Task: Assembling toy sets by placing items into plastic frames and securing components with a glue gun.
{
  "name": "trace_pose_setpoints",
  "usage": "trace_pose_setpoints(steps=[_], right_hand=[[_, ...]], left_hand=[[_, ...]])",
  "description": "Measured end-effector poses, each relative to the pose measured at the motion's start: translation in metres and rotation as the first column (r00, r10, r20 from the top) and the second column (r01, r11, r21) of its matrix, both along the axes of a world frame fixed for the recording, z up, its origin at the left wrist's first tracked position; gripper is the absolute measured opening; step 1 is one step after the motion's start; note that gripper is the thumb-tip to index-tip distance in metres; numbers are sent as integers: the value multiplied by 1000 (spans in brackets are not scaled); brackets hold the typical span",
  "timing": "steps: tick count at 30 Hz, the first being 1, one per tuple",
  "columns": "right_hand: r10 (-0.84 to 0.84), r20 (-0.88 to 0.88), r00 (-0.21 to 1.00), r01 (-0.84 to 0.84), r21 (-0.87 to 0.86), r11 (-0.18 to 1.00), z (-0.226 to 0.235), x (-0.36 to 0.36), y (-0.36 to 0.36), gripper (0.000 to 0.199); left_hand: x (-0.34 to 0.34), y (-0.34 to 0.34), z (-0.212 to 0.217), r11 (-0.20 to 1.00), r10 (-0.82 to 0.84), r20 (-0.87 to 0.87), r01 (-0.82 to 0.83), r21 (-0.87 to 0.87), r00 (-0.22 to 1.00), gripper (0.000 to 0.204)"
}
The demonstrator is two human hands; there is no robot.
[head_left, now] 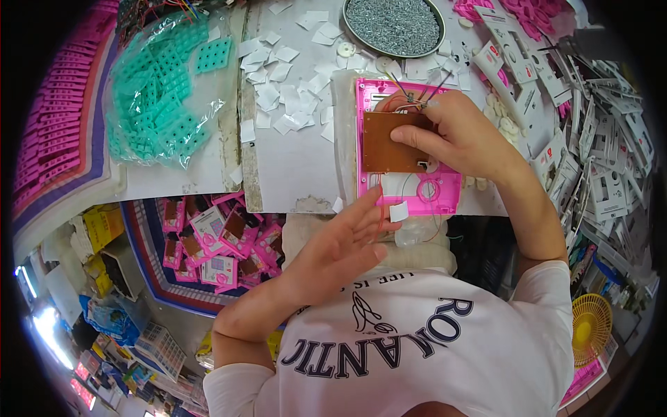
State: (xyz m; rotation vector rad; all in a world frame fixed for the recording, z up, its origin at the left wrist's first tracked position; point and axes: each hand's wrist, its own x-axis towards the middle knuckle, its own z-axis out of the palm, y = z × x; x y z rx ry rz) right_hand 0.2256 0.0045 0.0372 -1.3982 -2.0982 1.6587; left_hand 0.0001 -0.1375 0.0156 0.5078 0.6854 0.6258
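My right hand (462, 135) grips a brown circuit board (389, 147), its thumb pressed on the flat face and the other fingers curled at the upper edge. Thin coloured wires stick out beside those fingers. Beneath the board, a pink plastic housing (445, 200) rests on the table. Below the board, my left hand (340, 240) has its fingers stretched out over the housing's lower left edge. A small white square (399, 211) touches its fingertips; whether it is held or stuck there, I cannot tell. Thin red wires hang from the board near these fingers.
White paper squares (285, 94) lie scattered on the table. Beyond stands a round tray of screws (368, 54). Left are bagged teal keypads (163, 97) and stacked pink parts (59, 104). White panels (601, 181) pile at right. A striped basket (142, 240) holds pink units.
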Motion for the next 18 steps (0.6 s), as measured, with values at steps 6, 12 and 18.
trace_pose_setpoints(steps=[6,12,18], right_hand=[[7,11,1000,-9,198,980,-15,6,0,27],[-36,-100,994,57,207,977,-26,11,0,24],[50,20,999,-52,134,990,-10,8,1,26]], left_hand=[[-15,3,17,897,-187,-321,295,331,928,82],[-21,10,21,762,-100,-514,397,511,852,74],[-21,18,24,721,-70,-552,425,548,831,70]])
